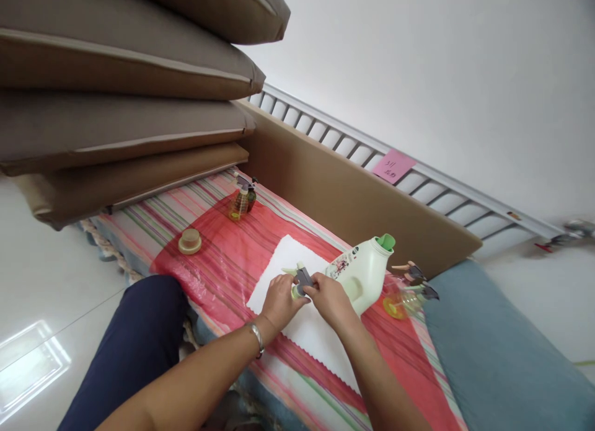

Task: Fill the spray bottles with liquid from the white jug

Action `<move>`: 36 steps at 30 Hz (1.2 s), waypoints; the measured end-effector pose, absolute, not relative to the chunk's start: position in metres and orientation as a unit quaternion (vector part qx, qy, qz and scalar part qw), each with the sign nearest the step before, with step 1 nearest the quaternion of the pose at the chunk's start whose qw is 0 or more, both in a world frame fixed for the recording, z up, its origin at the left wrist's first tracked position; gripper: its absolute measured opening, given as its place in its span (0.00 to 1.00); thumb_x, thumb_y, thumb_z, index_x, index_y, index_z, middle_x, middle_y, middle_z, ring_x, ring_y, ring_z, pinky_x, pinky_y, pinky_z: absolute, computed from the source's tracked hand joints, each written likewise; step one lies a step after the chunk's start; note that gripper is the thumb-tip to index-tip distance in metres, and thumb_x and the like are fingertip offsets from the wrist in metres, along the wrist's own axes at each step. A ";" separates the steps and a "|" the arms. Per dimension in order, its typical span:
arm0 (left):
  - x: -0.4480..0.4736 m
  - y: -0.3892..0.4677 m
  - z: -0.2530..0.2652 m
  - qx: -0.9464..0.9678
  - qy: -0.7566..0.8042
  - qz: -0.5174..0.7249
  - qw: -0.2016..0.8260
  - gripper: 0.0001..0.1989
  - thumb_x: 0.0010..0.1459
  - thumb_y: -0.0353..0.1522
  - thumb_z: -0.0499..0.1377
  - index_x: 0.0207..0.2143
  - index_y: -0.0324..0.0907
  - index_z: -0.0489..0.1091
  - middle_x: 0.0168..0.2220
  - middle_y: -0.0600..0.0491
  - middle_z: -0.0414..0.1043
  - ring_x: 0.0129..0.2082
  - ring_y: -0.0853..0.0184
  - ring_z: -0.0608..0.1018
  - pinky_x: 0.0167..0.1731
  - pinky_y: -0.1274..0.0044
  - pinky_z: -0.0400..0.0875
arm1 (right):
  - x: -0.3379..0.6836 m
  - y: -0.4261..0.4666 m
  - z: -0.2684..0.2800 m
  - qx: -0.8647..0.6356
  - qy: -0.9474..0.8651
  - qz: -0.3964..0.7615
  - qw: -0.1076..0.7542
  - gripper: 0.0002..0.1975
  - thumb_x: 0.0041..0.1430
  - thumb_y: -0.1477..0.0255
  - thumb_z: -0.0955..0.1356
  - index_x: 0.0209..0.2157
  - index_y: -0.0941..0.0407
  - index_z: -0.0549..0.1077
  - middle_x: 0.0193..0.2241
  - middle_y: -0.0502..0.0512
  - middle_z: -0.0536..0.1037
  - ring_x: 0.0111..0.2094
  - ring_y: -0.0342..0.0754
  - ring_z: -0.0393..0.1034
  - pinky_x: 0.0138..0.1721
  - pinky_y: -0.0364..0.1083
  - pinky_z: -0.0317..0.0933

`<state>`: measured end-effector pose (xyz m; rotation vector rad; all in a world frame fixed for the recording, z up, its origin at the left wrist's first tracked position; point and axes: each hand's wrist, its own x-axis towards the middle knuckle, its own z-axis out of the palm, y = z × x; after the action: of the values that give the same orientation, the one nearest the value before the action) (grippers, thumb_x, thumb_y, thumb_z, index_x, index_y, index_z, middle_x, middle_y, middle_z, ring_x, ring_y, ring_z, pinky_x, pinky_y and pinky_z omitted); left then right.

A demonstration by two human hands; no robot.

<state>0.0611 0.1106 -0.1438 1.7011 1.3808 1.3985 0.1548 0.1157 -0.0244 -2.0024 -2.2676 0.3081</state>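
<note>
My left hand (277,302), with a silver bracelet at the wrist, is closed round a small spray bottle whose body is mostly hidden by the fingers. My right hand (331,299) pinches its grey trigger sprayer head (304,278) from the other side. Both hands are over a white cloth (320,347) with a scalloped edge. Just beyond my right hand stands a large pale-green jug (370,273), a bit tilted in view, with an uncapped mouth and a green spout (386,242). I cannot tell whether the sprayer head is fully seated on the bottle.
Clear spray bottles with yellow liquid stand at the right (403,302) and far left (238,204), each beside a darker one. A round tan cap (189,240) lies on the red plastic sheet (214,263). Stacked brown cushions (125,124) rise at left; a blue-grey cushion (502,350) lies right.
</note>
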 end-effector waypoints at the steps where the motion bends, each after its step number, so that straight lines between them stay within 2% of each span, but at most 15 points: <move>1: 0.062 0.112 -0.143 0.629 0.515 0.516 0.269 0.18 0.49 0.41 0.61 0.38 0.39 0.66 0.37 0.45 0.71 0.41 0.55 0.71 0.42 0.63 0.64 | 0.155 0.116 -0.025 -0.657 -0.746 0.096 0.049 0.05 0.49 0.75 0.64 0.22 0.55 0.65 0.20 0.49 0.70 0.24 0.44 0.63 0.25 0.41 0.47; 8: 0.052 0.121 -0.145 0.678 0.443 0.490 0.322 0.11 0.51 0.39 0.60 0.36 0.42 0.70 0.36 0.50 0.75 0.38 0.61 0.74 0.41 0.71 0.65 | 0.160 0.117 -0.025 -0.651 -0.753 0.088 0.037 0.04 0.49 0.75 0.65 0.22 0.56 0.66 0.21 0.49 0.70 0.25 0.43 0.62 0.25 0.41 0.45; 13: 0.055 0.118 -0.152 0.642 0.464 0.508 0.338 0.24 0.44 0.41 0.65 0.43 0.40 0.67 0.42 0.45 0.72 0.43 0.56 0.72 0.44 0.66 0.64 | 0.157 0.116 -0.024 -0.654 -0.752 0.079 0.033 0.04 0.50 0.74 0.64 0.23 0.56 0.67 0.22 0.50 0.71 0.26 0.44 0.63 0.25 0.42 0.45; 16: 0.055 0.121 -0.156 0.625 0.461 0.517 0.360 0.19 0.48 0.38 0.62 0.42 0.39 0.68 0.42 0.45 0.72 0.43 0.58 0.73 0.44 0.68 0.64 | 0.158 0.116 -0.024 -0.656 -0.751 0.077 0.028 0.04 0.50 0.73 0.64 0.23 0.55 0.67 0.22 0.50 0.71 0.26 0.44 0.63 0.25 0.42 0.45; 19: 0.049 0.125 -0.157 0.644 0.418 0.508 0.390 0.15 0.48 0.35 0.63 0.40 0.43 0.71 0.41 0.51 0.74 0.44 0.62 0.73 0.46 0.72 0.64 | 0.160 0.117 -0.024 -0.654 -0.752 0.079 0.025 0.04 0.51 0.73 0.65 0.24 0.55 0.68 0.23 0.50 0.72 0.26 0.44 0.64 0.25 0.41 0.45; 21: 0.048 0.125 -0.156 0.646 0.412 0.507 0.396 0.19 0.44 0.35 0.65 0.41 0.45 0.71 0.42 0.52 0.74 0.45 0.61 0.73 0.47 0.71 0.64 | 0.161 0.117 -0.024 -0.654 -0.752 0.081 0.023 0.04 0.51 0.72 0.65 0.24 0.55 0.68 0.23 0.50 0.72 0.26 0.44 0.64 0.25 0.41 0.45; 24: 0.053 0.121 -0.156 0.613 0.447 0.523 0.389 0.26 0.39 0.37 0.68 0.44 0.42 0.69 0.43 0.49 0.73 0.44 0.58 0.72 0.46 0.67 0.64 | 0.160 0.117 -0.024 -0.654 -0.752 0.084 0.021 0.04 0.52 0.73 0.64 0.25 0.56 0.69 0.22 0.50 0.72 0.26 0.44 0.64 0.24 0.41 0.45; 27: 0.055 0.121 -0.155 0.594 0.459 0.534 0.389 0.20 0.44 0.36 0.65 0.42 0.41 0.70 0.42 0.48 0.73 0.44 0.59 0.72 0.46 0.68 0.63 | 0.159 0.116 -0.023 -0.654 -0.752 0.084 0.020 0.04 0.52 0.73 0.64 0.25 0.56 0.69 0.23 0.50 0.72 0.26 0.44 0.64 0.25 0.42 0.45; 31: 0.047 0.125 -0.153 0.633 0.407 0.515 0.411 0.12 0.48 0.34 0.63 0.37 0.44 0.73 0.39 0.53 0.75 0.42 0.63 0.74 0.45 0.73 0.65 | 0.160 0.116 -0.022 -0.653 -0.752 0.084 0.017 0.04 0.52 0.73 0.64 0.26 0.56 0.69 0.24 0.51 0.72 0.27 0.45 0.64 0.25 0.42 0.46; 36: 0.054 0.120 -0.151 0.606 0.454 0.528 0.385 0.23 0.41 0.39 0.67 0.41 0.41 0.70 0.41 0.48 0.73 0.44 0.56 0.72 0.47 0.65 0.62 | 0.157 0.117 -0.023 -0.657 -0.749 0.083 0.016 0.04 0.51 0.73 0.64 0.25 0.55 0.69 0.23 0.51 0.73 0.26 0.45 0.64 0.25 0.42 0.45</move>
<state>0.0540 0.1202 -0.1507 1.5441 1.1574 1.3447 0.1573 0.1169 -0.0234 -2.0440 -2.3283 0.2581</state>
